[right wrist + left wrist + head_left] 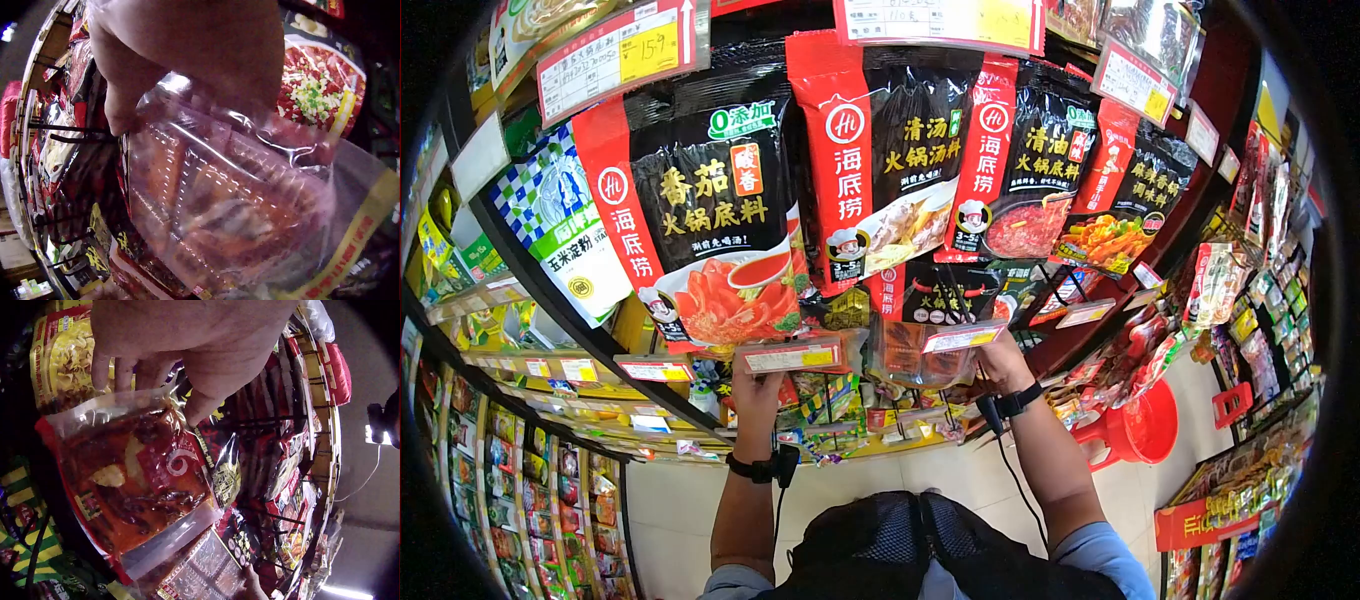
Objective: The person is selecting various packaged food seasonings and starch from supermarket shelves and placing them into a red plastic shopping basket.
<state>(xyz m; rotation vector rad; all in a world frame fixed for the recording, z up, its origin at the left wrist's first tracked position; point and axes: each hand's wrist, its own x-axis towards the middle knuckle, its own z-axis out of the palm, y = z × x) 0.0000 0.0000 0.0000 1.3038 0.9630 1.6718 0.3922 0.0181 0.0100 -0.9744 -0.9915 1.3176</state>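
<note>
At far left, a white bag (570,235) with blue and green squares. Next, left hand (757,395) bent round the top of a flat, shiny packet (137,481) of dark red, oily stuff; fingertips hidden. Above, big black-and-red packets (720,215), crinkly on top. In front, a white price tag (790,357), in the way. Beside the flat packet, a clear, slick bag (231,219) of bumpy orange-red blocks, pinched at the edge by right hand (1007,362); most fingers hidden. Farther right, a round red tub (1148,425), partly covered.
</note>
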